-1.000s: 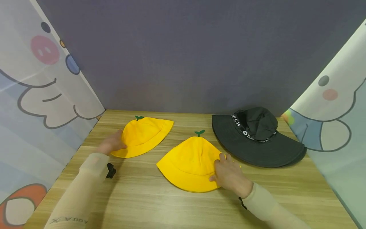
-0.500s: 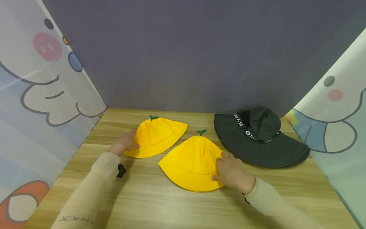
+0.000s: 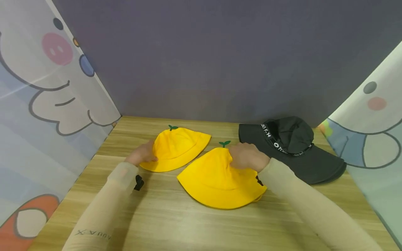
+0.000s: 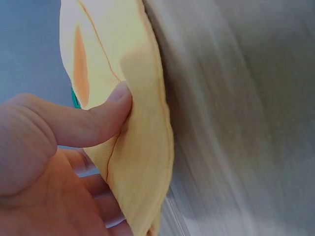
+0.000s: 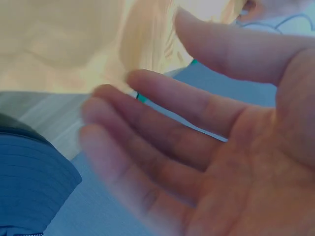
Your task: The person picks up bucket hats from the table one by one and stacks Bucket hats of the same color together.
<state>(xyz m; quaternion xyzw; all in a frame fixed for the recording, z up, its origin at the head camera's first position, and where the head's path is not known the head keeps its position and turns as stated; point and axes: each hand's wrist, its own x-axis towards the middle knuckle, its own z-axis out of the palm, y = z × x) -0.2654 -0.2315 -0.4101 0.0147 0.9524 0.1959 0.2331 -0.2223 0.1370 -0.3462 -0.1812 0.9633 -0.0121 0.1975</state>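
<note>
Two yellow bucket hats with green sprouts lie brim-down on the table in the head view. The left yellow hat (image 3: 176,148) is gripped at its left side by my left hand (image 3: 142,154). In the left wrist view, the thumb presses on the yellow brim (image 4: 145,128) while the fingers go behind it. At the upper right of the right yellow hat (image 3: 210,177), my right hand (image 3: 248,157) lies against the dented crown. The right wrist view shows its thumb and fingers (image 5: 147,147) spread apart and loosely bent by the yellow cloth (image 5: 59,44).
A dark grey wide-brimmed hat (image 3: 317,164) with a lettered band lies at the back right, close behind my right hand. A grey panel (image 3: 201,62) stands along the wooden table's (image 3: 176,226) back edge. Cartoon-printed sheets (image 3: 41,115) flank both sides.
My left hand has moved the left yellow hat rightward, close to the other one. My right hand has gone from the right hat's brim up to its crown, which is now dented.
</note>
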